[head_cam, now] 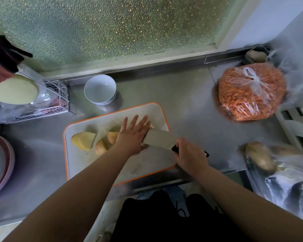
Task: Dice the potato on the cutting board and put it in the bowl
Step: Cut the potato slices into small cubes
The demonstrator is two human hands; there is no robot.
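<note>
- A white cutting board [81, 159] with an orange rim lies on a steel counter [191, 109].
- The left hand [132, 135] lies flat, fingers spread, pressing on a potato piece that is mostly hidden beneath it, near the board's far edge.
- The right hand [191, 155] grips the black handle of a cleaver [158, 139], its blade just beside the left hand.
- Large potato chunks [83, 140] sit at the board's left side, not yet diced.
- The white bowl [100, 89], beyond the board's far edge, looks empty; most of the task seems left.

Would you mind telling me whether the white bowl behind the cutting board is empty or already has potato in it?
Empty: the bowl shows only its bare white inside, and the potato pieces lie on the cutting board.
</note>
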